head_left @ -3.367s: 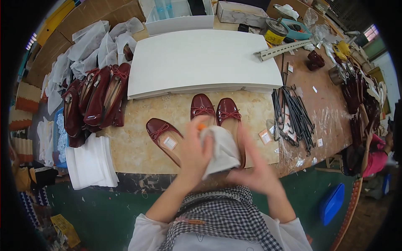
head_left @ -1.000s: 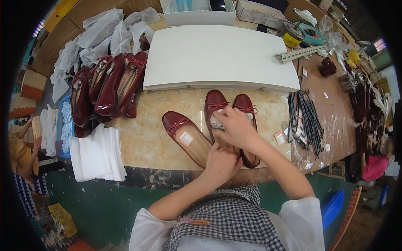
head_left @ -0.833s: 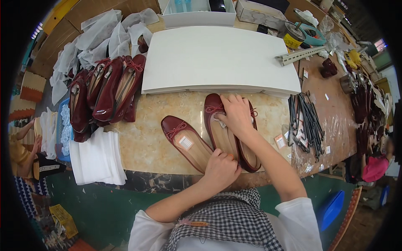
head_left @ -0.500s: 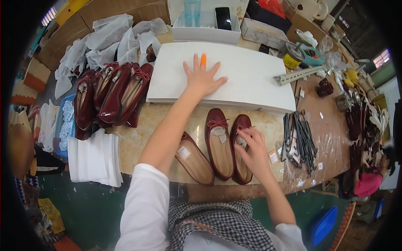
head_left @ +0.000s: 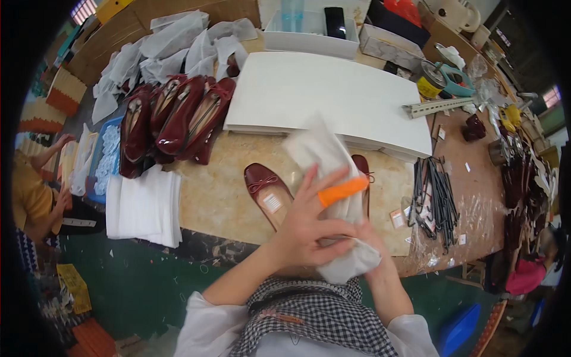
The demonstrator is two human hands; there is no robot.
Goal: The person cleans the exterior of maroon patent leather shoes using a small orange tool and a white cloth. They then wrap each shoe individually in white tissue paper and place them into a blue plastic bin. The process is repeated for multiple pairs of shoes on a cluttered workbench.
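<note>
You are holding a crumpled sheet of white tissue paper (head_left: 326,156) up in front of your chest, above the near edge of the marble-patterned table (head_left: 214,196). Your left hand (head_left: 309,226) is pressing against the sheet with its fingers spread, 1 of them wearing an orange finger cot (head_left: 343,190). Your right hand (head_left: 372,238) is lying mostly hidden under the paper, so you cannot tell how it is gripping; the 2 hands are meeting close together around the sheet. Just beyond your hands, 1 dark red flat shoe (head_left: 269,190) is lying on the table with its toe bow pointing away from you, and the edge of a second red shoe (head_left: 363,178) is showing to the right of the paper. Farther back, a stack of white boards (head_left: 333,98) is resting on the table. To your left, a row of dark red shoes (head_left: 172,119) is leaning together, with a pile of folded white sheets (head_left: 143,205) lying near them.
</note>
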